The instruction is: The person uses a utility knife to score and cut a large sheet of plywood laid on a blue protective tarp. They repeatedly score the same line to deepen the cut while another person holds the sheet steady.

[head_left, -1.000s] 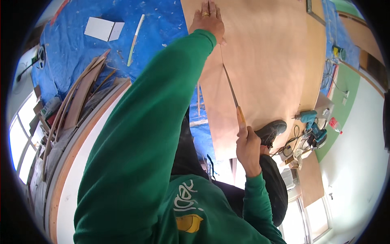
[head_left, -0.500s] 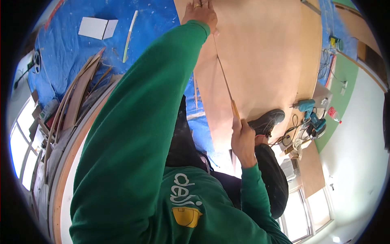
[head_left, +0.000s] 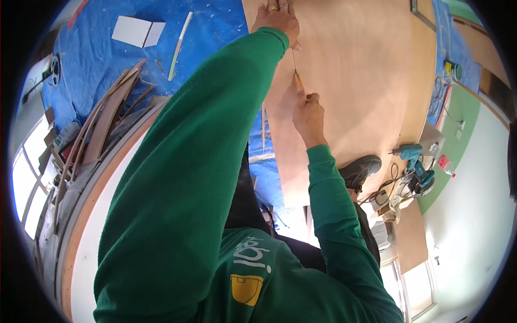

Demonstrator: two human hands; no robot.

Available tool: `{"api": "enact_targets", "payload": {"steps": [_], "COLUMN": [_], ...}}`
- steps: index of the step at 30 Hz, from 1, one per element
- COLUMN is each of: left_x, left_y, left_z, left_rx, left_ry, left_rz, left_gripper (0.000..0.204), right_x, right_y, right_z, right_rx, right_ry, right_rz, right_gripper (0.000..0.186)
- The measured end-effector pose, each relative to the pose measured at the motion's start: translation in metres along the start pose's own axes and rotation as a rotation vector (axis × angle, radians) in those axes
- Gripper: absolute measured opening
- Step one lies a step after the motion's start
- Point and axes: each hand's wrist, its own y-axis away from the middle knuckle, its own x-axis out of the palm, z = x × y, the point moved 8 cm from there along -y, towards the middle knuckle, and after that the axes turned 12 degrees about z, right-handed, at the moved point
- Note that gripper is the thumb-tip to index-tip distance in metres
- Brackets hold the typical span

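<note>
My left hand lies on a large light-brown plywood sheet close to its left edge, fingers stretched forward with a ring on one. My right hand is closed around the yellowish handle of a hand saw, just nearer to me than the left hand. Seen edge-on, the thin blade shows only as a short line running forward from the handle; its lower part is hidden by the sheet. My dark shoe rests on the sheet to the right of my right arm.
A teal power drill and another teal power tool lie at the right with cables. Wood strips are piled at the left. Blue sheeting covers the floor, with a white panel and a narrow strip on it.
My right hand has pushed the saw forward, close to my left hand, and much less of the blade shows. My left hand stays on the sheet; the view has shifted slightly.
</note>
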Motion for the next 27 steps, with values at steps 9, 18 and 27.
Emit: {"api": "enact_targets", "payload": {"steps": [9, 18, 27], "left_x": [0.005, -0.006, 0.01], "left_y": [0.002, -0.004, -0.004], "left_z": [0.001, -0.009, 0.004], "left_rx": [0.027, 0.038, 0.02], "left_ry": [0.032, 0.02, 0.019], "left_rz": [-0.052, -0.066, -0.093], "left_gripper": [0.124, 0.126, 0.126], "right_x": [-0.037, -0.013, -0.042], "right_y": [0.114, 0.022, 0.132], "right_z": [-0.027, -0.02, -0.022], "right_rx": [-0.082, -0.137, -0.092], "right_ry": [0.269, 0.252, 0.253], "right_rz": [0.108, 0.073, 0.135], "right_gripper": [0.043, 0.052, 0.049]}}
